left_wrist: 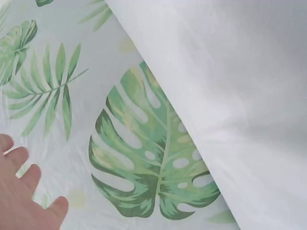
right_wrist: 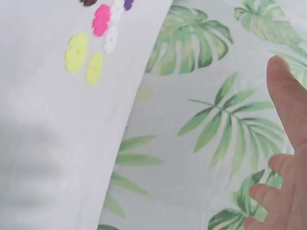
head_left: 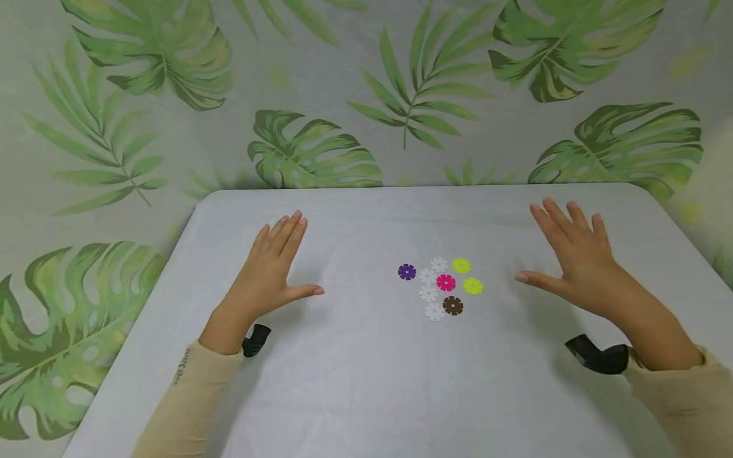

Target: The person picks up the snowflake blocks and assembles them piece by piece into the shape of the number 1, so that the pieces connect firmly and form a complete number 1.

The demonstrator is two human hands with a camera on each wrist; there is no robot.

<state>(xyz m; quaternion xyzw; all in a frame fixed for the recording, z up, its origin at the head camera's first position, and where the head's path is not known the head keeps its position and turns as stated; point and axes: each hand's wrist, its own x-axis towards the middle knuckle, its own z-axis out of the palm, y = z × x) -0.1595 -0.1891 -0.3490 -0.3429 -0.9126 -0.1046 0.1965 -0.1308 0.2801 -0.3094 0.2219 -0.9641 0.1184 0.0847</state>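
Several small notched plastic discs lie flat in a cluster right of the table's middle: a purple disc (head_left: 407,272), a pink disc (head_left: 446,283), a brown disc (head_left: 453,306), two yellow discs (head_left: 473,286) and several white discs (head_left: 434,311). To the left of them, my left hand (head_left: 269,270) hovers over the table with fingers straight and thumb spread, holding nothing. On the other side, my right hand (head_left: 584,267) is held the same way, thumb towards the discs and apart from them. The right wrist view shows a yellow disc (right_wrist: 76,52) and others near its top.
A white cloth covers the table (head_left: 343,394). Behind it hangs a leaf-patterned cloth (head_left: 321,76), which also shows along the left side. Black straps (head_left: 598,356) sit at both wrists, by the beige sleeves (head_left: 191,397).
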